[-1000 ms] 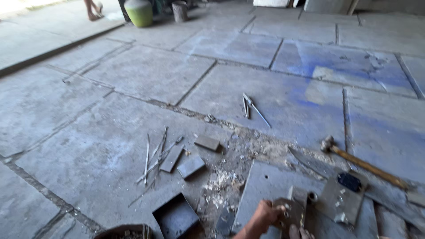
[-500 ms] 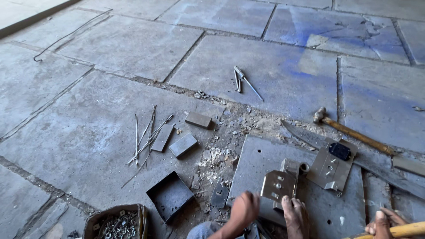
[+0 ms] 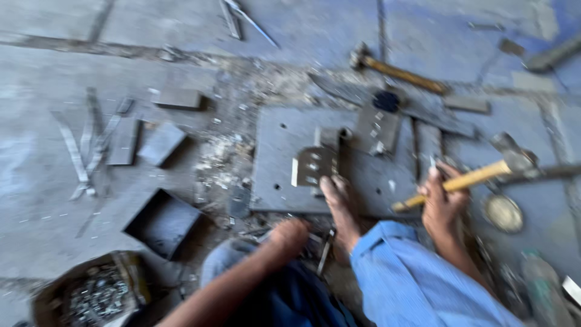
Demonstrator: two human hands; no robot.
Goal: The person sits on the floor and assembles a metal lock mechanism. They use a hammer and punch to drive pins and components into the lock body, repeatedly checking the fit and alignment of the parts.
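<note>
Raised since before, right hand (image 3: 443,203) fingers grip hammer (image 3: 466,178); left hand (image 3: 290,235) fingers' state unclear.

Both forearms are bare, no gloves or watch that I can make out. Left hand (image 3: 290,235) sits at bottom centre, right hand (image 3: 443,200) further right. Light blue fabric covers the lower right of the frame, darker blue cloth at bottom centre. There's a bare foot (image 3: 339,200) too. Everything's motion-blurred.
</note>
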